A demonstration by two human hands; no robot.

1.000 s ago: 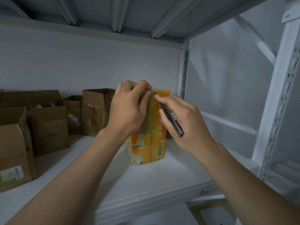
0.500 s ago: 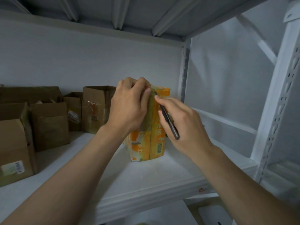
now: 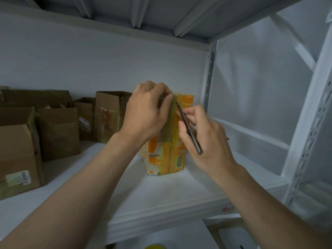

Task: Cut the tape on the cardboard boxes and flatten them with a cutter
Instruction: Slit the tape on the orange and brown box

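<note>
An orange printed cardboard box (image 3: 168, 157) stands upright on the white shelf (image 3: 161, 196), with a strip of brownish tape running down its middle seam. My left hand (image 3: 146, 114) grips the box's top left edge, thumb pressed on the tape. My right hand (image 3: 203, 135) holds a slim dark cutter (image 3: 188, 128) like a pen. The cutter's tip touches the tape near the top of the seam.
Several open brown cardboard boxes (image 3: 59, 130) stand along the shelf's left and back. A white perforated upright post (image 3: 312, 133) rises at the right. Another shelf (image 3: 161, 20) runs overhead. The shelf's front edge (image 3: 179, 212) is close below my arms.
My right hand has curled its fingers tighter on the cutter and tilted it steeper, bringing the tip onto the seam's top. The left hand keeps its grip on the box.
</note>
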